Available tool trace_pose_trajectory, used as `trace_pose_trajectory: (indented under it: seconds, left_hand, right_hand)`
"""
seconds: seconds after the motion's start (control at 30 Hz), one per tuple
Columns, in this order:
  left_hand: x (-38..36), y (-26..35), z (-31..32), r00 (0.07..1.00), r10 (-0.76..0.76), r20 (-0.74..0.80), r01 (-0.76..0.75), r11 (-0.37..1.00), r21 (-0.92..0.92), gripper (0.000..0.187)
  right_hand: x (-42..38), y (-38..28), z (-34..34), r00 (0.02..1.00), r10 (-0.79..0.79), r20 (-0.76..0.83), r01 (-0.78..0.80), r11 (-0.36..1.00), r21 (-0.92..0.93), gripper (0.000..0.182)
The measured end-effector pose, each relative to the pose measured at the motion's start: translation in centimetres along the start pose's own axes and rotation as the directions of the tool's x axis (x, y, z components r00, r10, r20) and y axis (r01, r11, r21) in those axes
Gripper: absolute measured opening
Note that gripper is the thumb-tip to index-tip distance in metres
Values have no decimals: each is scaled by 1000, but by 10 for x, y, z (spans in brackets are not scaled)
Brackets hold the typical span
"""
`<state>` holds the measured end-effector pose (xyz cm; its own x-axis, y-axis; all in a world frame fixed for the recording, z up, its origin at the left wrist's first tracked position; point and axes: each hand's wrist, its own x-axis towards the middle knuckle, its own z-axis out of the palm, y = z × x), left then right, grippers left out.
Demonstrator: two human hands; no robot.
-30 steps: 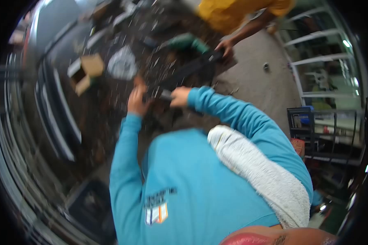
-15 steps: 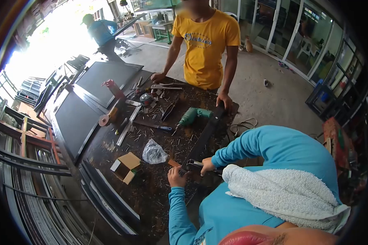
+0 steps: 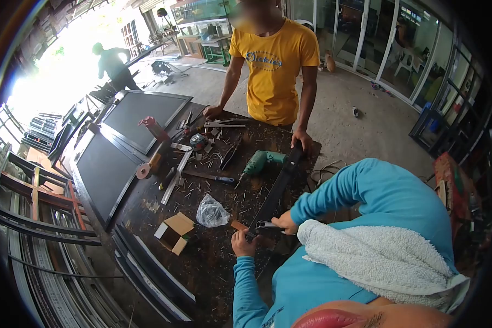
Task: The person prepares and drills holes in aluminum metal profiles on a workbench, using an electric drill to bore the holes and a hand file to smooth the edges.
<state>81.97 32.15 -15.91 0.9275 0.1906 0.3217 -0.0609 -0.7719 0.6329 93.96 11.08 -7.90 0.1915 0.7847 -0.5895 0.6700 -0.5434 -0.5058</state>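
A long black metal bar (image 3: 277,191) lies slantwise over the right side of the dark worktable. My left hand (image 3: 242,244) is closed around the bar's near end. In my right hand (image 3: 285,222) is a silver plier-like hand tool (image 3: 268,224), its jaws up against the bar close to my left fingers. A co-worker in a yellow shirt rests one hand (image 3: 302,140) on the bar's far end. Just left of my hands are a small brown piece (image 3: 238,224) and a clear plastic bag (image 3: 212,212). The green drill (image 3: 261,164) lies beside the bar.
An open cardboard box (image 3: 176,233), a blue-handled file (image 3: 209,176), an angle grinder (image 3: 150,164) and a metal square (image 3: 176,177) lie on the table (image 3: 213,284) among scattered small metal bits. Framed panels (image 3: 106,172) sit at the left. Another person (image 3: 116,68) stands in the background.
My view has shifted slightly. My right hand and its tool have turned a little against the bar. The person in the background has moved left. The bar stays held at both ends.
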Motion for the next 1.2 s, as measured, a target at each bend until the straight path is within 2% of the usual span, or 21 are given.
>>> trace_pose_trajectory:
  seconds: [0.03,0.1,0.13,0.17,0.23,0.27,0.3,0.37,0.43,0.5,0.63,0.73,0.8,0.87,1.0,1.2]
  left_hand:
    - [3,-4,1,1000,8,4,-8,1000,8,49]
    - [-1,-12,6,999,21,36,-21,1000,17,49]
    - [1,-9,4,998,9,56,-10,1000,28,48]
    - [3,-6,2,998,13,53,-14,1000,15,48]
    - [3,-2,-2,999,8,36,-8,1000,-4,47]
    - [2,-4,-1,999,25,28,-25,1000,-14,48]
    - [6,-3,-1,1000,16,16,-16,1000,-15,48]
    - [3,2,-4,1000,-8,28,9,1000,-17,48]
    - [4,3,-3,999,18,29,-18,1000,-13,49]
    - [7,0,-6,998,29,60,-29,1000,-4,49]
    - [10,-1,-7,998,44,46,-45,999,22,49]
    - [12,-5,-8,996,14,89,-13,1000,-7,50]
    - [12,-4,-5,996,29,88,-28,1000,-6,50]
    - [11,-7,-3,996,78,49,-79,997,6,50]
    - [13,-9,-4,993,91,73,-93,995,27,50]
    - [16,-10,-5,990,26,141,-32,999,42,49]
  right_hand:
    - [9,-9,-7,997,81,3,-81,995,-63,51]
    - [30,-9,-17,965,132,227,-116,990,-82,56]
    - [33,-1,-3,969,171,178,-157,984,-86,61]
    - [33,23,22,984,136,115,-137,991,1,70]
    - [23,47,30,996,-89,1,87,971,224,88]
    - [33,80,50,972,-225,-60,232,960,158,101]
    - [3,63,40,983,-185,10,155,851,501,97]
    - [-3,90,74,983,-171,-62,169,732,660,81]
    - [-11,93,75,991,-122,62,26,614,789,64]
    - [-10,89,78,987,-125,104,-14,573,819,48]
    - [-23,61,71,997,-69,-27,65,630,774,26]
    - [-23,58,66,965,-212,-156,262,722,640,26]
    - [-24,62,65,947,-262,-186,321,744,586,27]
    - [-22,67,68,941,-276,-197,339,744,575,27]
    - [-18,76,82,941,-263,-212,338,732,591,27]
    - [-11,88,99,933,-239,-269,357,712,604,27]
